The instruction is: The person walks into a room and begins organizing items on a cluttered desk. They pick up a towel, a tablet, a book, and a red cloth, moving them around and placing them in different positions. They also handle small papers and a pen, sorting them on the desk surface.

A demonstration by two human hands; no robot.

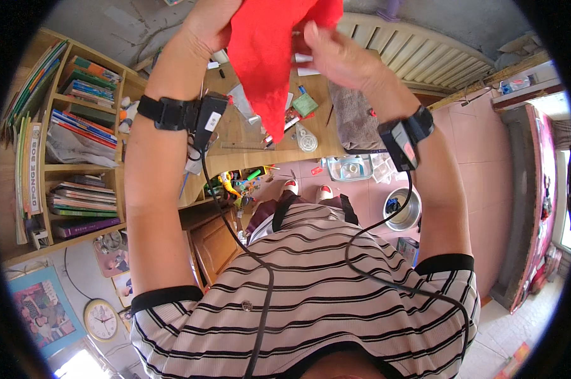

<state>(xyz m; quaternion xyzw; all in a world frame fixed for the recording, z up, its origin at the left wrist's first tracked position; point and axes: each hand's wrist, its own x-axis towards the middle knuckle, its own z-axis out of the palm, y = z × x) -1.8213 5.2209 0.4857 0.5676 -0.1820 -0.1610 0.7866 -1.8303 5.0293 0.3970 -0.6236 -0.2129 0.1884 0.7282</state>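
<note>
A red cloth [261,57] hangs over the desk, its lower end narrowing to a ragged point. My left hand [216,21] grips it by the left edge, with the fingers hidden behind the fabric and cut off by the top of the view. On the cloth's other side is my right hand [335,54], blurred, fingers spread beside the right edge; whether the fingertips touch the fabric is unclear. Below lies the wooden desk [228,161], bearing a green box [305,105], a white correction-tape-like dispenser [307,139] and a clear ruler [247,146].
A folded grey-brown towel [358,118] lies at the desk's right. Bookshelves [81,166] stand left, a radiator [408,52] behind. On the floor are a clear plastic container [349,168], a metal basin [402,211] and scattered toys [247,182]. Black cables [224,213] run from both wrist devices.
</note>
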